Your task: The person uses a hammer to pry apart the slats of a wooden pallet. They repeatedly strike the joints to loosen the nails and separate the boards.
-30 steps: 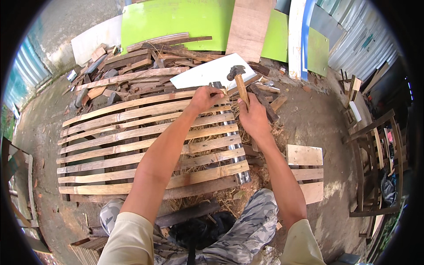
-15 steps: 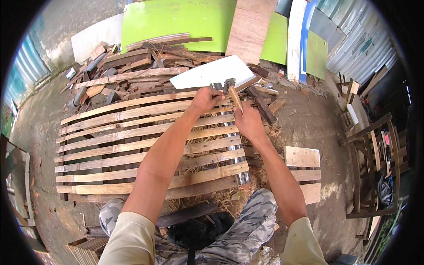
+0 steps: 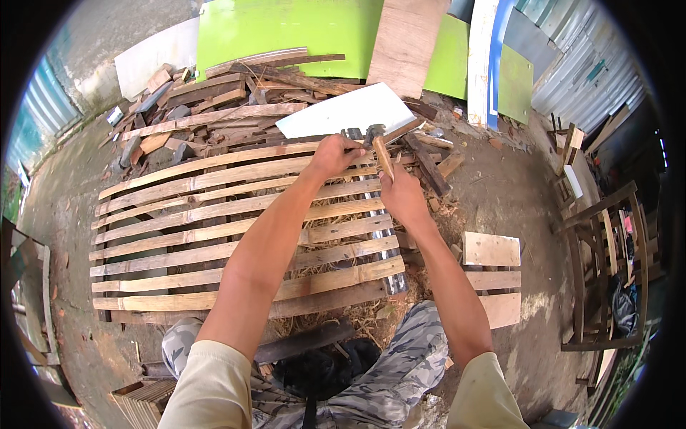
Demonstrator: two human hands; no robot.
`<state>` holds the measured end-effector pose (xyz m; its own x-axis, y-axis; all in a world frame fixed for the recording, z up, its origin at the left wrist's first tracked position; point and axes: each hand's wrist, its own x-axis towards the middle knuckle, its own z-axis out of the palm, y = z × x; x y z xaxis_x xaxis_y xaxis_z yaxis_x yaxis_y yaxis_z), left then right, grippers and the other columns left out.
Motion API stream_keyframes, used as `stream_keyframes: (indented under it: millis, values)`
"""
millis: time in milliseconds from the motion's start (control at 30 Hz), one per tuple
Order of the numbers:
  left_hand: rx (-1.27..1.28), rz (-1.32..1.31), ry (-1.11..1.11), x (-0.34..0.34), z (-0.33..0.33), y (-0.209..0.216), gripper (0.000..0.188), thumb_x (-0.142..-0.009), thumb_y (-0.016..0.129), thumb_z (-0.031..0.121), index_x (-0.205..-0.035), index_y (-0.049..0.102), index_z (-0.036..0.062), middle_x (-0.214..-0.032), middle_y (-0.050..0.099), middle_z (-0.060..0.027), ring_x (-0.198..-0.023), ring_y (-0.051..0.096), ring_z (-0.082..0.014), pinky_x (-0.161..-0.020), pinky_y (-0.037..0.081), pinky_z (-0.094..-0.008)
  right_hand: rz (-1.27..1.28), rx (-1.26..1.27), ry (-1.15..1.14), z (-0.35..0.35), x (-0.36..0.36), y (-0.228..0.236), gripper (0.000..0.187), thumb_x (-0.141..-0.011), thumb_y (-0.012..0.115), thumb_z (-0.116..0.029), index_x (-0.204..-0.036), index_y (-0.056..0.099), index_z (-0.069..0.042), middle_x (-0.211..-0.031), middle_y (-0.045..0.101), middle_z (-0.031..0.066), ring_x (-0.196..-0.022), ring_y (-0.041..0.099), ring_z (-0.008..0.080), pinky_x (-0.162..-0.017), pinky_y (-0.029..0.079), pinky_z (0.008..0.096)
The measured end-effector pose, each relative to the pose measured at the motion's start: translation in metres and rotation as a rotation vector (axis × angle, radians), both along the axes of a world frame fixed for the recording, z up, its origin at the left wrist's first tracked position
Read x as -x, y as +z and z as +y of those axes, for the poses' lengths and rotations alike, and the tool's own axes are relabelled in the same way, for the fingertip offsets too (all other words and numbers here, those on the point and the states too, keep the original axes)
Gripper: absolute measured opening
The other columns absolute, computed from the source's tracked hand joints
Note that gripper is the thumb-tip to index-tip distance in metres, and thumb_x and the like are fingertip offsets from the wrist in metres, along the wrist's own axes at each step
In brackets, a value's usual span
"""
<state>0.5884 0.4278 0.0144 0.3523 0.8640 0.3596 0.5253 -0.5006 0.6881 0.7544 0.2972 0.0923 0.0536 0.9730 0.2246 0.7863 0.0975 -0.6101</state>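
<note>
My right hand (image 3: 401,191) grips a hammer by its wooden handle (image 3: 384,160). The dark metal hammer head (image 3: 373,134) hangs above the far right corner of a frame of pale bamboo slats (image 3: 207,198). Just left of it, my left hand (image 3: 333,156) is closed, fingertips pinched together at the end of the farthest slats. Whatever they pinch is too small to make out. Under the slats' right ends runs a shiny, dark-streaked crosspiece (image 3: 377,223); at their left ends lies a dark wooden one (image 3: 104,286).
Beyond the slats is a heap of scrap wood (image 3: 214,114) with a white board (image 3: 343,111) on it. Green panels (image 3: 286,36) lean behind. Short pale boards (image 3: 491,249) lie at right, near a wooden frame (image 3: 636,264). Dry shavings (image 3: 364,300) cover the ground by my knees.
</note>
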Motion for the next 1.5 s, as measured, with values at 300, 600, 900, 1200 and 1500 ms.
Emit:
stream_keyframes:
  millis: [300, 600, 900, 1200, 1500]
  values:
    - [0.052, -0.002, -0.009, -0.009, -0.005, 0.006, 0.024, -0.088, 0.076, 0.030, -0.102, 0.079, 0.0108, -0.085, 0.073, -0.0166, -0.077, 0.069, -0.0315, -0.075, 0.053, -0.0412, -0.045, 0.069, -0.008, 0.004, -0.013, -0.012, 0.028, -0.100, 0.056, -0.022, -0.107, 0.058, 0.005, -0.084, 0.065, 0.0320, -0.082, 0.063, 0.0520, -0.073, 0.048, 0.0539]
    - [0.002, 0.000, -0.017, -0.010, -0.002, 0.002, 0.021, -0.087, 0.077, 0.026, -0.104, 0.079, 0.0133, -0.087, 0.074, -0.0182, -0.074, 0.069, -0.0337, -0.074, 0.054, -0.0399, -0.114, 0.181, -0.010, -0.002, -0.016, -0.015, 0.029, -0.101, 0.053, -0.020, -0.109, 0.057, 0.007, -0.093, 0.066, 0.0358, -0.092, 0.065, 0.0518, -0.079, 0.051, 0.0572]
    - [0.045, 0.011, -0.008, 0.000, -0.002, 0.001, 0.019, -0.087, 0.077, 0.023, -0.101, 0.080, 0.0109, -0.087, 0.074, -0.0165, -0.072, 0.070, -0.0303, -0.074, 0.054, -0.0395, 0.022, 0.029, -0.100, -0.003, -0.014, 0.014, 0.028, -0.101, 0.053, -0.022, -0.108, 0.056, 0.005, -0.086, 0.067, 0.0323, -0.087, 0.065, 0.0520, -0.077, 0.050, 0.0578]
    - [0.047, 0.037, 0.007, 0.000, 0.000, 0.001, 0.020, -0.086, 0.078, 0.026, -0.100, 0.080, 0.0125, -0.085, 0.074, -0.0143, -0.071, 0.066, -0.0281, -0.070, 0.052, -0.0395, -0.028, 0.043, 0.007, 0.009, 0.003, 0.001, 0.029, -0.101, 0.054, -0.020, -0.110, 0.056, 0.007, -0.084, 0.066, 0.0336, -0.086, 0.065, 0.0530, -0.076, 0.052, 0.0574]
    - [0.009, 0.008, -0.023, -0.003, -0.006, -0.002, 0.017, -0.086, 0.077, 0.023, -0.100, 0.080, 0.0123, -0.083, 0.074, -0.0145, -0.070, 0.066, -0.0276, -0.071, 0.052, -0.0388, -0.066, 0.043, 0.007, 0.007, -0.003, -0.006, 0.026, -0.099, 0.056, -0.019, -0.101, 0.057, 0.007, -0.081, 0.066, 0.0328, -0.081, 0.066, 0.0522, -0.071, 0.053, 0.0556]
